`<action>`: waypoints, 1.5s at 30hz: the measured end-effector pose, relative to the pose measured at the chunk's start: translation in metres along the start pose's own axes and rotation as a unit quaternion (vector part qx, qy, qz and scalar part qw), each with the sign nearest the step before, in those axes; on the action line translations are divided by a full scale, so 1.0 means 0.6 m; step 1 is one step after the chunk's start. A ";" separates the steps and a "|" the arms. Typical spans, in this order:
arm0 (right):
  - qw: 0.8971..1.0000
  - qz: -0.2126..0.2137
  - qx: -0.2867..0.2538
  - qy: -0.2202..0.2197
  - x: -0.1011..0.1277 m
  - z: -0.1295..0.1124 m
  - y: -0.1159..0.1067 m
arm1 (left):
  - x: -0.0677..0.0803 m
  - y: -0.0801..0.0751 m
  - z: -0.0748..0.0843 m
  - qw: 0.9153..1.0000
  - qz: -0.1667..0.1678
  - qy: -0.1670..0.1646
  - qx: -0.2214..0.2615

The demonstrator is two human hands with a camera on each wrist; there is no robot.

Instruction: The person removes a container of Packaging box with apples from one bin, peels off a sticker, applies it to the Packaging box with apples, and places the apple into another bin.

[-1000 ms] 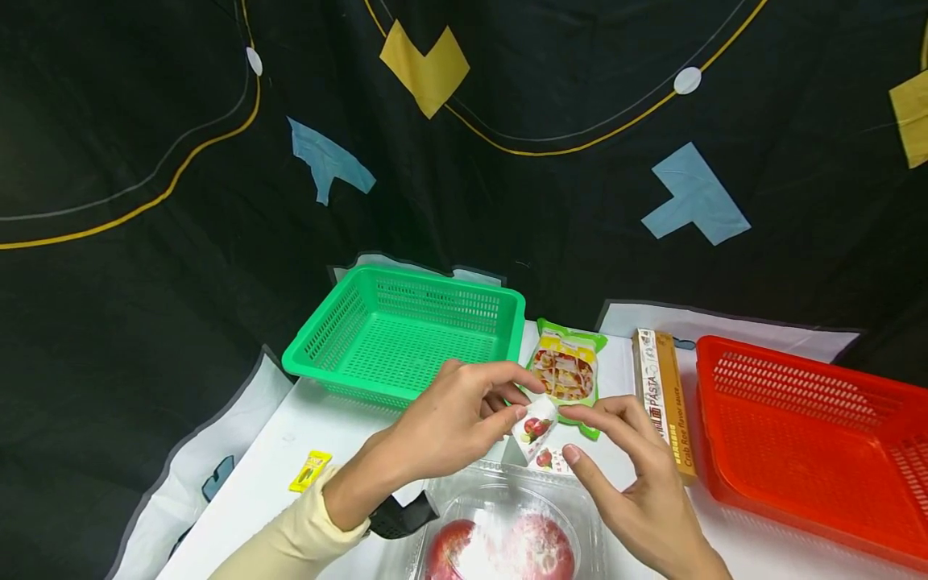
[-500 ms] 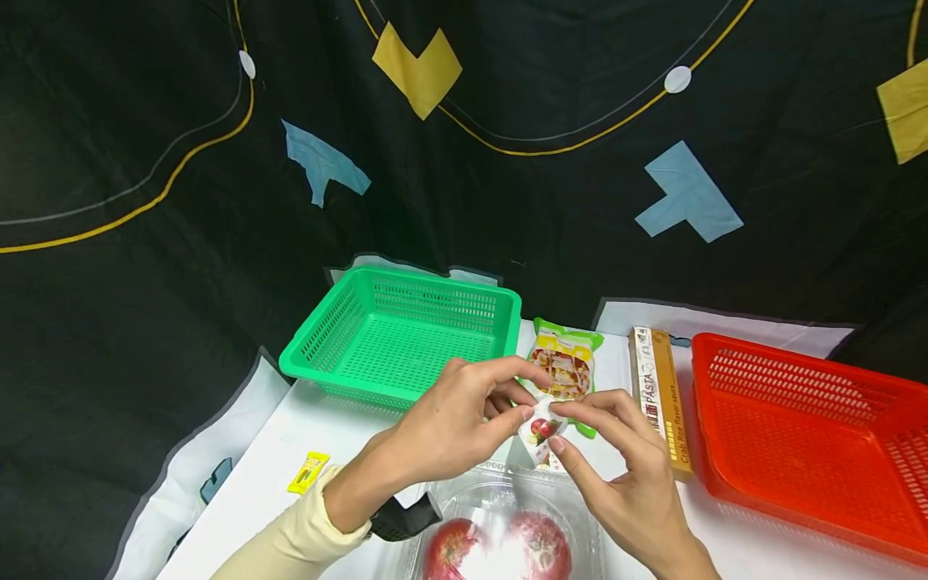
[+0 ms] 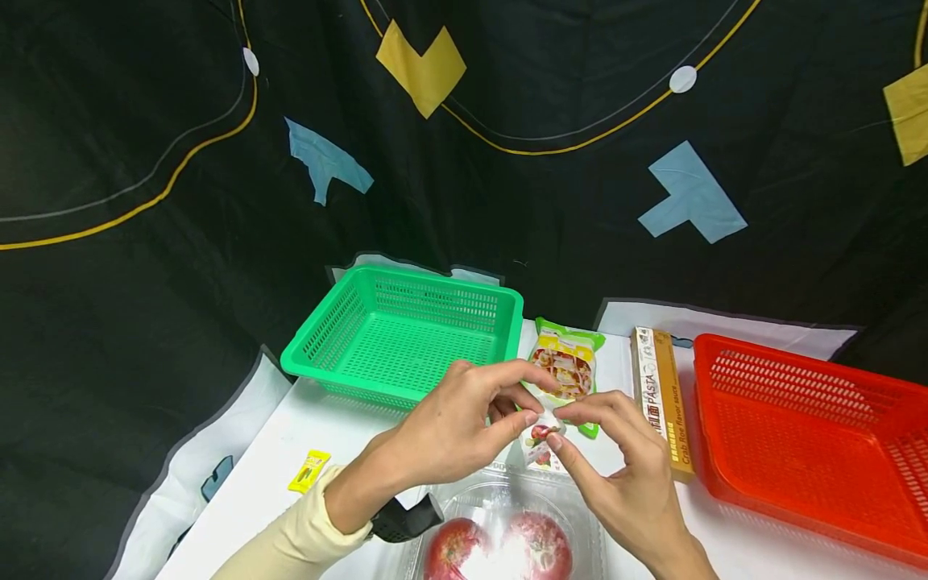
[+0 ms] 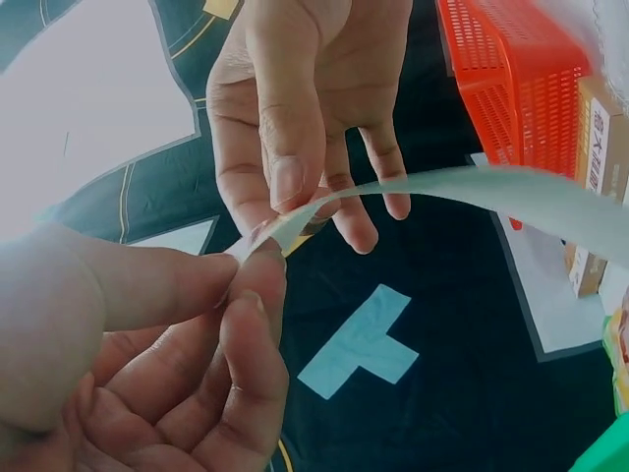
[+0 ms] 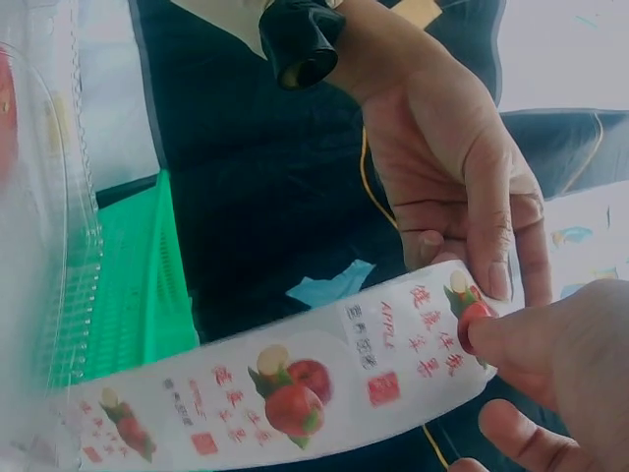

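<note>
The label strip [image 3: 540,439] is a thin white band of paper or film with printed red apples, and it hangs in the air just above the near middle of the bench [image 3: 348,439]. Its lower end goes down to the clear plastic box [image 3: 507,491], and it seems to be fixed there. I judge it very light and soft: in the left wrist view it bends in a free curve [image 4: 472,187] and does not keep its own form. It probably tears easily, so the free upper end is the good place to hold, with fingertips only and a soft pull.

Both hands meet at that end. The left hand [image 3: 464,427] pinches the strip between thumb and forefinger, and the right hand [image 3: 616,467] pinches it from the other side, so they nearly touch.

Inside the clear plastic box lie two red apples [image 3: 496,548]. Farther on the left stands a green basket [image 3: 406,334], on the right a red basket [image 3: 805,435]. Between them lie a snack bag [image 3: 565,362] and a pasta box [image 3: 658,395]. A small yellow packet [image 3: 310,471] lies at the near left.
</note>
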State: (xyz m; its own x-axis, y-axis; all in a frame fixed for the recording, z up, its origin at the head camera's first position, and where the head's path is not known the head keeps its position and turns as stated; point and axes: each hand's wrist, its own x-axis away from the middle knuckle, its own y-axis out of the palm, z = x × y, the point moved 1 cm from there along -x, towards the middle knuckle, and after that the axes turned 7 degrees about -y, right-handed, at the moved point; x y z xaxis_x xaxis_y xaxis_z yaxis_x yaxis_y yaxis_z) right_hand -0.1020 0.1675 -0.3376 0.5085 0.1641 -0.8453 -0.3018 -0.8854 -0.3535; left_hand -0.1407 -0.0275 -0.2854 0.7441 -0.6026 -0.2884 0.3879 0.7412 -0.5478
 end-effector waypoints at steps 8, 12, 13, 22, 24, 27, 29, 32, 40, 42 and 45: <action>1.000 0.020 -0.005 -0.002 0.002 0.001 0.000 | 0.001 0.002 0.002 1.000 0.004 -0.013 0.000; 1.000 0.020 -0.005 -0.005 0.003 0.001 0.001 | 0.001 0.003 0.003 1.000 0.008 -0.027 -0.001; 1.000 0.021 -0.007 -0.009 0.004 0.001 0.002 | 0.002 0.002 0.003 0.999 0.010 -0.031 0.000; 0.999 0.027 -0.015 -0.033 0.005 0.001 0.007 | 0.003 0.003 -0.001 0.999 0.030 -0.045 0.007; 0.999 0.022 -0.010 -0.027 0.007 0.001 0.006 | 0.003 0.002 -0.002 0.998 0.035 -0.046 0.004; 0.999 0.018 -0.009 -0.025 0.007 0.000 0.005 | 0.004 0.002 -0.004 0.998 0.042 -0.049 -0.001; 0.999 0.018 -0.012 -0.027 0.007 -0.002 0.005 | 0.005 0.002 -0.005 0.998 0.047 -0.048 -0.003; 0.999 0.020 -0.021 -0.032 0.005 -0.004 0.004 | 0.005 0.001 -0.006 0.997 0.056 -0.047 -0.001; 0.998 0.017 -0.046 -0.028 0.004 -0.019 -0.002 | 0.002 -0.003 -0.011 0.996 0.073 -0.042 0.005; 0.998 0.013 -0.052 -0.021 0.006 -0.023 -0.004 | 0.002 -0.004 -0.014 0.996 0.077 -0.042 0.008; 0.998 0.005 -0.059 -0.013 0.011 -0.028 -0.006 | 0.003 -0.009 -0.018 0.995 0.086 -0.045 0.010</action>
State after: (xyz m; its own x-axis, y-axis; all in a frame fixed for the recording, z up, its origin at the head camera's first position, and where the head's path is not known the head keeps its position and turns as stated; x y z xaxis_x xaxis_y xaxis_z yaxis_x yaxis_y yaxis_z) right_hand -0.0843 0.1644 -0.3352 0.4841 0.1660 -0.8591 -0.2092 -0.9314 -0.2978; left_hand -0.1473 -0.0358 -0.2911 0.8460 -0.4383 -0.3037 0.2615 0.8374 -0.4799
